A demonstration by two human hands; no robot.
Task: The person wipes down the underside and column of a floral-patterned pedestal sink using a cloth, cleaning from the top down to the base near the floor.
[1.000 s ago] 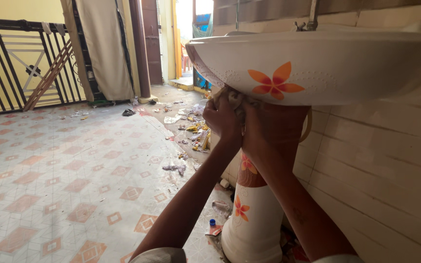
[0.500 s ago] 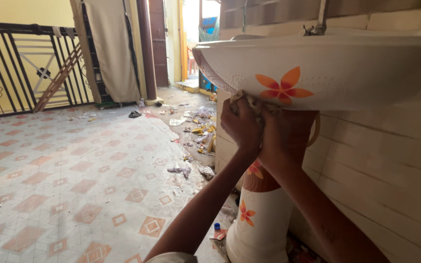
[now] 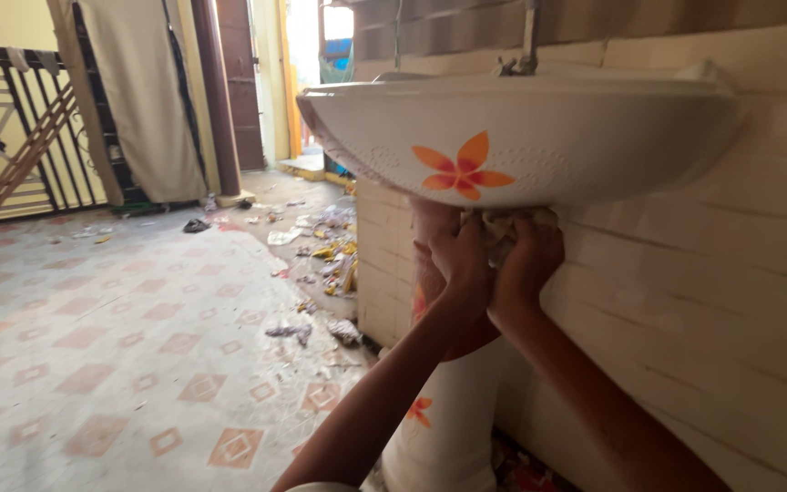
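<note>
Under the white wash basin [image 3: 539, 137], where the bowl meets the top of its flower-printed pedestal [image 3: 448, 419], both hands press a crumpled, dirty-looking rag [image 3: 510, 226] up against the underside. The left hand [image 3: 460, 260] is curled shut on the cloth from the side nearer the open floor, fingers tight together; the right hand [image 3: 528, 260] is likewise clamped on it from the wall side, its fingertips buried in the folds. The rag looks soft, light and limp — it will likely bunch and conform to whatever it is pushed against, so a full-fist hold on a wad of it, as here, seems the surest grip; loose ends could slip out between the fingers. The basin, glazed and smooth with an orange flower [image 3: 462, 169] on its face, looks hard, heavy and chip-prone, and probably slick to the touch. A tap [image 3: 523, 56] rises above its rim against the tiled wall [image 3: 703, 301]. Scattered litter [image 3: 334, 260] lies on the patterned floor [image 3: 120, 337] near the wall's base.
</note>
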